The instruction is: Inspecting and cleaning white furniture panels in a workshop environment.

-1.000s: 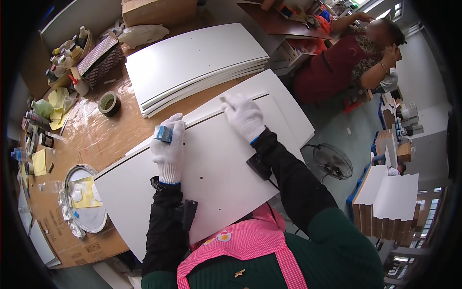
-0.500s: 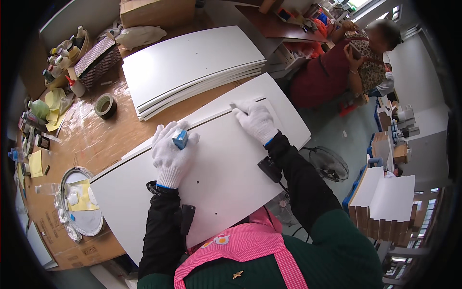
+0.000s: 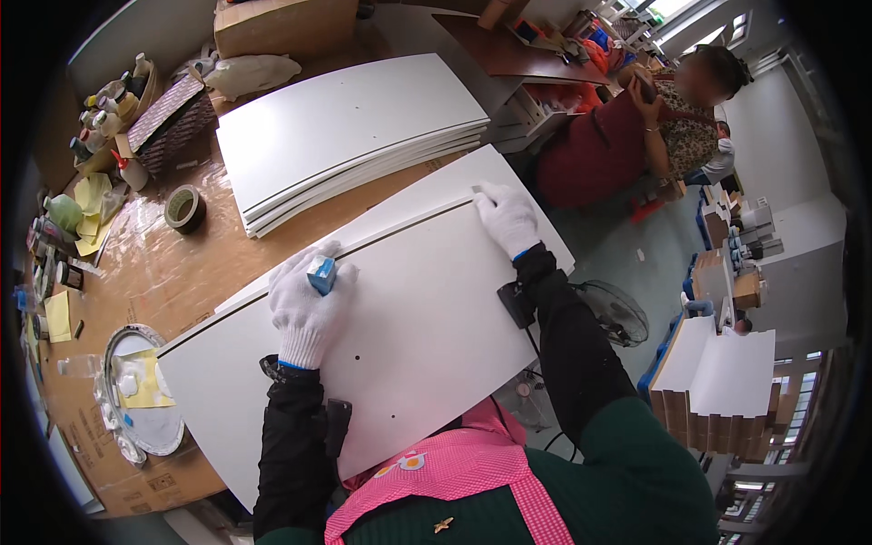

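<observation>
A white panel [image 3: 409, 300] with a dark groove along its far edge and small dark holes lies before me. My left hand [image 3: 307, 309], in a white knit glove, rests on its left part, holding a small blue block [image 3: 321, 274] between thumb and fingers. At the far right end of the groove is my gloved right hand [image 3: 509, 221], its fingers closed at the panel's edge. A small greyish bit shows at those fingertips, too small to name. Another white panel [image 3: 490, 168] lies underneath, sticking out on the far side.
Beyond lies a stack of curved white panels [image 3: 354, 136]. On the brown-covered table [image 3: 136, 282] are a tape roll [image 3: 185, 210], a round white-smeared lid [image 3: 168, 427] and several bottles [image 3: 109, 104]. A fan [image 3: 610, 313] stands at right; another person [image 3: 599, 154] is farther off, near stacked boards [image 3: 718, 372].
My right hand has slid right along the groove to the panel's far right end. My left hand still holds the blue block. The view has shifted slightly.
</observation>
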`<state>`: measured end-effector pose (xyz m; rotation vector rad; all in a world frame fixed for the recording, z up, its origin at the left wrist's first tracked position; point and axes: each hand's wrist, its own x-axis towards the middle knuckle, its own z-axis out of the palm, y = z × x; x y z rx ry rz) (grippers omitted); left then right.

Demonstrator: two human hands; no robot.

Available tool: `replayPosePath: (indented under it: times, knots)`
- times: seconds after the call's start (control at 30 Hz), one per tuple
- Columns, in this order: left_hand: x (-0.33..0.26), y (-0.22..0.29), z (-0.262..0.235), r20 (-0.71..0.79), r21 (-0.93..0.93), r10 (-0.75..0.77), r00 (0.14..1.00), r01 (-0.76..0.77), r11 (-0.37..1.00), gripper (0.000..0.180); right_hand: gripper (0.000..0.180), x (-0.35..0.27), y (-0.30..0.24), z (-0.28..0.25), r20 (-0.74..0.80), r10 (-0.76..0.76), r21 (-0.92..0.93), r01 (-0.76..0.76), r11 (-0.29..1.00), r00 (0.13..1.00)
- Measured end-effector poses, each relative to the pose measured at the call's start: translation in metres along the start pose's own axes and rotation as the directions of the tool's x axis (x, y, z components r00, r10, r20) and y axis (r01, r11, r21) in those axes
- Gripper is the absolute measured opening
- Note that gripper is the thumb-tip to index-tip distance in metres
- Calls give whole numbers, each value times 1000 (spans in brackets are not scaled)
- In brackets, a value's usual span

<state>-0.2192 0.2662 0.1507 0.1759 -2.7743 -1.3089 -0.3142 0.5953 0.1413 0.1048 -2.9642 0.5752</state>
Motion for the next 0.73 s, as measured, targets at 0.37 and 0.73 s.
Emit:
replayPosePath:
  times: [0.37,0.73]
  knots:
    - [3,-9,4,-15,15,13,1000,-13,1000,35,26,-50,-131,35,171,-352,295,293,909,920]
    - [5,-20,11,18,-260,-62,998,64,963,33,24,-1,12,7,-247,-87,-173,44,984,965]
